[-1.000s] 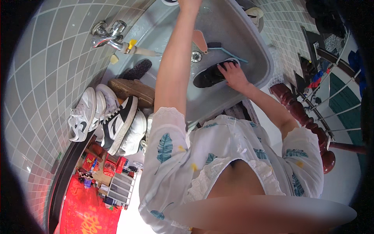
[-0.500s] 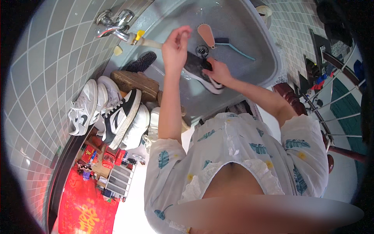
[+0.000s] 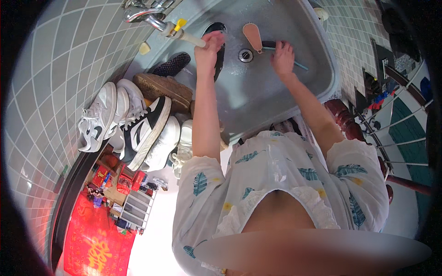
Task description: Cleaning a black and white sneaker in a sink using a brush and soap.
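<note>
My left hand [image 3: 210, 49], fingers curled, is closed on a dark shoe [image 3: 221, 60] in the grey sink [image 3: 258, 99], beside the pale hose end of the tap [image 3: 147, 17]. The hand covers the middle of the shoe. My right hand [image 3: 282, 59] is over the thin blue handle of a long brush [image 3: 301, 66], fingers apart and the fingertips at the handle. Left of that brush's dark head is a pinkish oval brush [image 3: 252, 37], lying near the round drain [image 3: 246, 55].
A dark mesh-patterned shoe [image 3: 172, 64] and a brown shoe [image 3: 163, 89] rest by the sink's left edge. Several white and black-and-white sneakers [image 3: 147, 131] crowd beside them. A yellowish soap piece [image 3: 144, 48] sits on the rim, and a tiled wall [image 3: 46, 87] rises at left.
The shoe has shifted left and away from me, from my right hand to my left. My right hand has let go of it and moved right to the blue-handled brush.
</note>
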Demonstrator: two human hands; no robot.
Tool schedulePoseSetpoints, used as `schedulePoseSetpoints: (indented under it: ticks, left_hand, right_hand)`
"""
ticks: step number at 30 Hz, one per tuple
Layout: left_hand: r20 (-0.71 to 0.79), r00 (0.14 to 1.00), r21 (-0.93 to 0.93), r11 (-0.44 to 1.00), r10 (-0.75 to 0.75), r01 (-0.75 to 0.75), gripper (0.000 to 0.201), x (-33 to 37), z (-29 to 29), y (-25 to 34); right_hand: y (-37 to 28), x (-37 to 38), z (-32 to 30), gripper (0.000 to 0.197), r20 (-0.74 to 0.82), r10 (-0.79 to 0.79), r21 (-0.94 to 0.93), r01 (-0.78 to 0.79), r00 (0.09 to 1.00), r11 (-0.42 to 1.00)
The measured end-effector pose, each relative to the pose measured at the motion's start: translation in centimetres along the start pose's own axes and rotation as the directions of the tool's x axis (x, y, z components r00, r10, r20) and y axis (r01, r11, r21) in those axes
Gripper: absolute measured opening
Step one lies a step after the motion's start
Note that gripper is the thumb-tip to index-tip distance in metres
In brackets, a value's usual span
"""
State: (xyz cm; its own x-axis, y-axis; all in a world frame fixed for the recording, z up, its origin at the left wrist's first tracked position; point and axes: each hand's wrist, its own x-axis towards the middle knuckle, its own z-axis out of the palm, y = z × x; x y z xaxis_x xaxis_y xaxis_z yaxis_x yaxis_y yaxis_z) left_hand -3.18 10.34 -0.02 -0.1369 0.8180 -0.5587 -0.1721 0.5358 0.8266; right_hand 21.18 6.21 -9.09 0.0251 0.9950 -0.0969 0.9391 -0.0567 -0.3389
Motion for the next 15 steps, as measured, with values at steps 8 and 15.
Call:
schedulePoseSetpoints:
  ticks: [8,15]
  left_hand:
    - [-0.419,0.813,-0.469,0.863,-0.404,0.187,0.016,-6.5,-3.2,-10.7]
    - [-0.546,0.589,-0.645,0.747,-0.596,0.158,0.015,-0.9,-2.7,-12.0]
  right_hand:
    - [3.2,-0.2,1.2,0.045,0.111,-0.070,-0.180,0.089,0.991,0.980]
    - [-7.1,3.0,2.0,0.064,0.045,-0.169,0.107,0.163,0.985,0.981]
